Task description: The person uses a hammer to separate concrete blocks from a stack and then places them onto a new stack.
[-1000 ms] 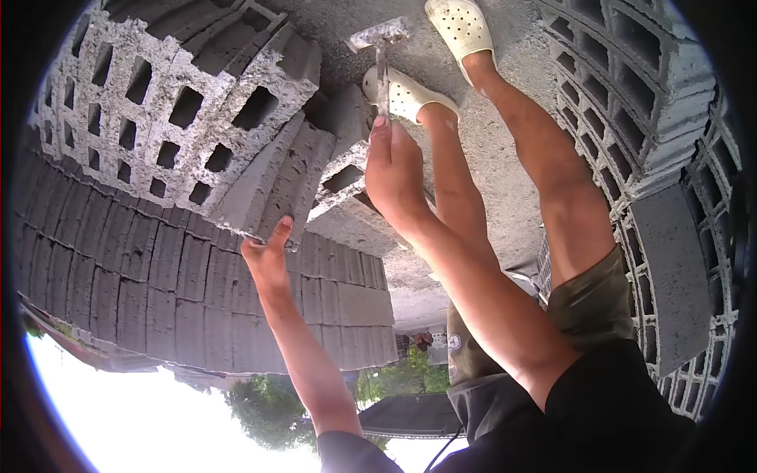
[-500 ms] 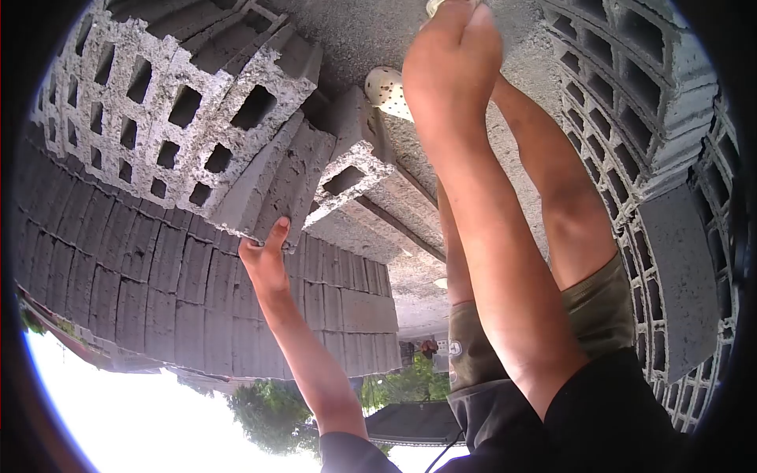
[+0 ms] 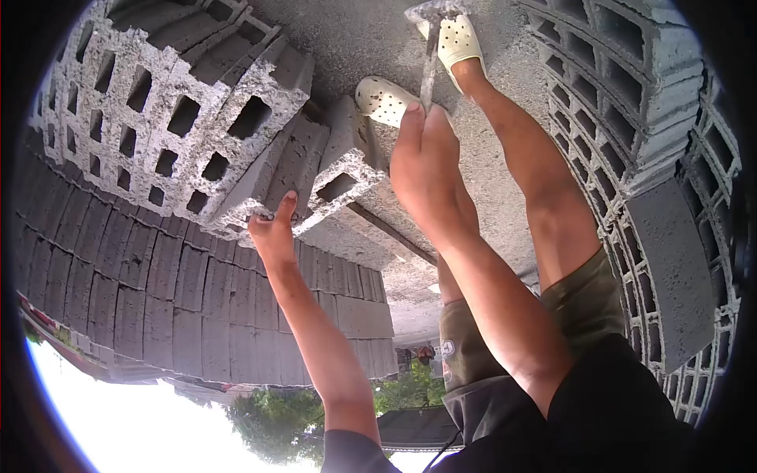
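Note:
My left hand [image 3: 274,232] grips the near end of a grey concrete block [image 3: 293,165], thumb laid along its face and fingers curled at its lower edge. That block leans, tilted, against a stack of hollow blocks [image 3: 162,118]. Close on its right stands another hollow block [image 3: 347,162] with a rectangular opening. In my right hand [image 3: 430,169], closed in front of my legs, is the thin handle of a T-shaped tool [image 3: 430,59]. Its wide head looks crusted with grey and overlaps one of my cream clogs [image 3: 461,41] in this view.
A long wall of stacked blocks [image 3: 189,284] runs along the left. More hollow blocks [image 3: 607,87] are piled on the right, with a flat grey block face [image 3: 670,276] among them. A thin bar [image 3: 394,229] lies on the rough ground [image 3: 512,189] near my legs.
My right hand has come back from the top edge toward my body, bringing the T-shaped tool into full view. My left hand keeps its hold on the block; the view has shifted slightly.

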Demonstrator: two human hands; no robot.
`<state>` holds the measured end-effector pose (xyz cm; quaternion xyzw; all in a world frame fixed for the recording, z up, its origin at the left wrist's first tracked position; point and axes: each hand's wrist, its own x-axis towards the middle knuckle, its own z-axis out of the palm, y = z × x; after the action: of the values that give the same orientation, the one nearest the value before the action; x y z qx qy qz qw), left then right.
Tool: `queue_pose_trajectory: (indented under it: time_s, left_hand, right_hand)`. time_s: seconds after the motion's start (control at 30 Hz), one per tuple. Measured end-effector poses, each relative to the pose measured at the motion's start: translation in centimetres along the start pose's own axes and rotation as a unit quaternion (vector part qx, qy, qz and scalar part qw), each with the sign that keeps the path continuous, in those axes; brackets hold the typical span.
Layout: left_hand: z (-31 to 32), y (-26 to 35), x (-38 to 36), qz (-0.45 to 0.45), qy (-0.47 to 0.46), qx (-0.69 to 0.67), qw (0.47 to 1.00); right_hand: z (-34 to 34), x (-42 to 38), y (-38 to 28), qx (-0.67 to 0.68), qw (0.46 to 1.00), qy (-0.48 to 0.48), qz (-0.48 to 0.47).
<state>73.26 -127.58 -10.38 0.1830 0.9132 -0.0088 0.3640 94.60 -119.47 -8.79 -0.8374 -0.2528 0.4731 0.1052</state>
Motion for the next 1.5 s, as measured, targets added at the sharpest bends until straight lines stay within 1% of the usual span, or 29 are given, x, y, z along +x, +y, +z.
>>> queue_pose_trajectory:
  time_s: [0.03,0.1,0.17,0.23,0.27,0.3,0.37,0.4,0.43,0.5,0.6,0.63,0.7,0.73,0.8,0.83,0.9,0.93,0.97,1.03,1.1,1.17,1.2,1.23,1.3,1.37,1.43,1.47,1.5]
  left_hand:
    - [1.4,0.0,0.5,0.001,-0.002,0.0,1.0]
    - [4.7,0.9,1.9,0.064,0.03,0.022,0.997]
    - [7.8,2.9,2.2,0.038,0.018,0.062,0.997]
    - [10.2,4.7,2.7,0.005,0.025,0.145,0.989]
    - [11.3,5.2,2.7,0.015,0.036,0.175,0.984]
    - [11.7,5.3,2.7,0.017,0.034,0.178,0.983]
    - [11.6,4.6,2.2,0.031,0.026,0.131,0.991]
    - [11.3,4.7,0.9,0.079,0.065,0.169,0.98]
    - [11.2,4.0,-0.3,0.082,0.067,0.173,0.979]
    - [11.2,2.5,-3.2,0.227,0.2,0.098,0.948]
    - [13.1,1.8,-6.7,0.155,0.159,0.154,0.963]
    - [13.9,2.0,-7.0,0.185,0.196,0.183,0.945]
    - [14.4,2.8,-7.2,0.08,0.174,0.225,0.955]
    - [14.7,3.4,-7.1,0.078,0.178,0.22,0.956]
    - [14.8,4.3,-7.2,-0.077,0.149,0.256,0.952]
    - [15.2,3.4,-7.0,-0.08,0.153,0.252,0.952]
    - [16.6,1.0,-6.3,-0.053,0.114,0.275,0.953]
    - [16.8,0.8,-6.0,0.014,0.15,0.252,0.956]
    - [17.3,0.8,-4.9,0.017,0.148,0.251,0.956]
    - [17.4,0.8,-3.7,-0.069,0.061,0.229,0.969]
    - [17.0,0.1,-3.8,-0.048,0.045,0.193,0.979]
    - [16.8,-1.9,-2.6,-0.039,0.008,0.055,0.998]
    - [16.5,-1.6,-2.9,-0.046,0.0,0.018,0.999]
    - [15.4,0.3,-4.4,-0.093,-0.001,0.036,0.995]
    - [13.5,-1.4,-6.0,0.026,-0.035,-0.171,0.984]
    - [9.1,-2.8,-8.0,-0.062,-0.081,-0.13,0.986]
    - [5.7,-5.3,-8.9,0.003,-0.105,-0.195,0.975]
    - [4.3,-5.8,-8.7,0.01,-0.106,-0.197,0.974]
    - [2.0,-6.5,-8.8,-0.012,-0.136,-0.208,0.968]
  right_hand:
    - [-0.9,0.4,0.4,-0.001,1.0,0.002,0.001]
    - [-2.3,1.5,1.2,-0.019,0.999,0.001,-0.046]
    - [-2.6,1.2,2.4,-0.029,0.999,-0.012,-0.022]
    - [-2.0,1.1,4.0,-0.07,0.996,-0.036,-0.051]
    - [-2.2,0.6,4.2,-0.053,0.994,-0.091,0.011]
    - [-2.3,0.4,4.3,-0.052,0.995,-0.089,0.015]
    - [-2.1,-0.6,5.5,-0.065,0.992,-0.098,-0.042]
    - [-1.6,-0.6,6.9,-0.062,0.99,-0.121,-0.029]
    - [-2.0,-0.5,6.8,-0.057,0.991,-0.122,-0.027]
    - [-3.1,0.4,6.4,-0.052,0.992,-0.112,-0.026]
    - [-4.7,0.4,6.1,-0.047,0.992,-0.112,-0.011]
    - [-4.8,0.6,6.3,-0.043,0.992,-0.115,-0.012]
    - [-5.3,1.7,6.5,-0.005,0.99,-0.132,0.058]
    - [-5.9,2.6,6.5,-0.006,0.99,-0.133,0.051]
    - [-7.1,3.5,6.5,-0.027,0.983,-0.173,0.048]
    - [-7.5,4.0,6.4,-0.028,0.983,-0.175,0.043]
    - [-8.0,5.1,5.9,-0.029,0.986,-0.161,0.041]
    - [-8.3,5.4,5.2,-0.02,0.989,-0.145,0.012]
    - [-8.6,6.0,4.8,-0.019,0.99,-0.141,0.011]
    - [-9.2,6.1,4.9,-0.019,0.984,-0.173,0.045]
    - [-8.6,6.5,6.9,-0.015,0.985,-0.168,0.033]
    - [-8.1,6.5,7.8,-0.042,0.987,-0.154,0.002]
    - [-8.2,6.2,7.7,-0.055,0.985,-0.165,0.019]
    - [-8.1,6.2,8.5,-0.056,0.986,-0.156,0.015]
    - [-7.6,6.4,10.5,-0.069,0.978,-0.192,0.042]
    - [-7.8,6.1,10.2,-0.065,0.978,-0.191,0.045]
    - [-7.6,5.8,10.3,-0.035,0.992,-0.124,-0.009]
    - [-7.4,6.0,10.4,0.02,0.994,-0.108,-0.004]
    - [-7.0,5.4,10.8,0.075,0.992,-0.098,0.01]
